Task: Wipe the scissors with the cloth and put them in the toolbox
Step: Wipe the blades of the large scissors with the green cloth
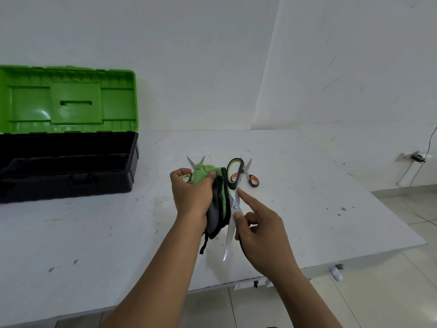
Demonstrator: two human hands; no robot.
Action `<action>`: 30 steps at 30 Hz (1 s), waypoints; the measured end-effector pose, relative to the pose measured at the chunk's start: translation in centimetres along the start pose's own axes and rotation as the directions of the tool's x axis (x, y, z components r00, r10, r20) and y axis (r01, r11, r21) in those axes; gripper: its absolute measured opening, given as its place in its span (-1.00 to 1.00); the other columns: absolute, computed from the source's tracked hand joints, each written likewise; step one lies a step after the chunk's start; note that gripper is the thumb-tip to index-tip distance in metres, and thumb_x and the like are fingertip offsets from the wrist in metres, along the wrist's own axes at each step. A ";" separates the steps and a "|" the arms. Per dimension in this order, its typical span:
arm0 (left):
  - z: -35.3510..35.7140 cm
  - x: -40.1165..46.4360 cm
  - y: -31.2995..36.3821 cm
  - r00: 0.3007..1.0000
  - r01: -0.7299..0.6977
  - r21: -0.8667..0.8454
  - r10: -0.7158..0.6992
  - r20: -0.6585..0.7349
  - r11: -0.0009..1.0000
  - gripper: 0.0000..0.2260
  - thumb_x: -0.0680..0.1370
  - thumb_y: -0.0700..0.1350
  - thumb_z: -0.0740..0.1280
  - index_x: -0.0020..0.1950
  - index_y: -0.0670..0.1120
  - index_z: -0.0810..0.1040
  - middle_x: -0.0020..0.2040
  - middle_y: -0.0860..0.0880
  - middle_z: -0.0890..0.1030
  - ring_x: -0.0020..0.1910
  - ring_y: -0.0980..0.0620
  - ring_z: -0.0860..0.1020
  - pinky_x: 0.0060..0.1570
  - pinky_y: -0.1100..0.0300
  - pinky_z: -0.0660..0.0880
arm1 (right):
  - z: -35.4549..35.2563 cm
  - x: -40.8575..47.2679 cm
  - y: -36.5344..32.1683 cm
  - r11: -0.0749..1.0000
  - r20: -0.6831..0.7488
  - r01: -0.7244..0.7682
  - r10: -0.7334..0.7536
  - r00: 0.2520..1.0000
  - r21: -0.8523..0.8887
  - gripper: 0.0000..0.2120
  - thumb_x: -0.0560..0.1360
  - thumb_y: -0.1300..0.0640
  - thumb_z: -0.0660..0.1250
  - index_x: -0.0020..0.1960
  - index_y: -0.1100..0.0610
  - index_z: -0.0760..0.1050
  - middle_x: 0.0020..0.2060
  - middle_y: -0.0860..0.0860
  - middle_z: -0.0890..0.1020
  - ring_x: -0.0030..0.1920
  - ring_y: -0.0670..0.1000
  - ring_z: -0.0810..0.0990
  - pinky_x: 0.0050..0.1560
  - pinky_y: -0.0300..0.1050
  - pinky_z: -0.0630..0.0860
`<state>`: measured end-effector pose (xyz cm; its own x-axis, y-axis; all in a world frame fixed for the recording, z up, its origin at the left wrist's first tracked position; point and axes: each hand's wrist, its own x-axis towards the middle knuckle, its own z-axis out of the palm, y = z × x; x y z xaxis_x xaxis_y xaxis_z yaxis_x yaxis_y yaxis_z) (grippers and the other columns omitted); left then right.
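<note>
Two hands meet at the centre of the frame over the table (295, 209). Our left hand (192, 196) is curled round a bunched green and grey cloth (218, 210), pressing it against the scissors (233, 204), whose black and green handles point up the frame and whose blades point down toward us. Our right hand (261, 235) pinches the blade between thumb and curled fingers, index finger stretched out along the pivot.

We judge the scissors light, rigid and smooth on the steel (slippery and sharp at the edge), so the handles are the safer place to hold; the cloth is soft and bunches easily. The toolbox (68, 166) stands open at the left of the frame, well apart. Two more pairs of scissors (251, 178) lie just behind.
</note>
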<state>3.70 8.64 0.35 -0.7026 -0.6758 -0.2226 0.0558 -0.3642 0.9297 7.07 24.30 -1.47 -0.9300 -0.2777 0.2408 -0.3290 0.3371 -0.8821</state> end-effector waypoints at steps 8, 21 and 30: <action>-1.9 2.2 1.0 0.998 -0.025 0.041 0.028 -0.061 0.999 -0.55 0.51 -0.04 0.59 0.25 0.06 0.41 0.00 -0.03 0.65 0.00 -0.06 0.69 0.07 -0.03 0.67 | -0.2 -1.0 1.0 0.997 -0.068 -0.069 0.071 0.995 0.027 -0.57 0.68 0.07 0.32 0.50 -0.23 0.39 -0.38 0.00 0.67 -0.39 -0.18 0.62 -0.22 -0.38 0.46; -3.1 -1.2 -1.6 0.909 -0.081 0.456 -0.122 0.398 0.886 -0.49 0.48 0.11 0.59 0.39 0.18 0.52 0.06 -0.07 0.73 -0.02 -0.01 0.76 0.10 -0.02 0.70 | 3.4 2.3 1.2 0.900 -0.223 -0.295 0.375 0.900 0.322 -0.78 0.68 0.08 0.28 -0.05 -0.04 0.67 -0.21 -0.02 0.69 -0.24 0.02 0.64 -0.21 -0.01 0.56; -2.3 -1.9 -1.8 0.918 -0.139 0.432 -0.047 0.394 0.891 -0.51 0.55 -0.07 0.55 0.38 0.21 0.44 0.23 -0.01 0.64 0.07 0.03 0.70 0.10 0.04 0.69 | 3.3 1.8 0.6 0.867 -0.183 -0.253 0.358 0.916 0.429 -0.74 0.69 0.16 0.29 -0.09 0.03 0.70 -0.24 -0.01 0.71 -0.25 -0.04 0.64 -0.21 -0.12 0.57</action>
<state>6.56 9.08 -1.60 -0.9270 -0.3508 -0.1327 -0.1586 0.0460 0.9863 5.72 21.02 -2.92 -0.9993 0.0311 -0.0209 0.0202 -0.0233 -0.9995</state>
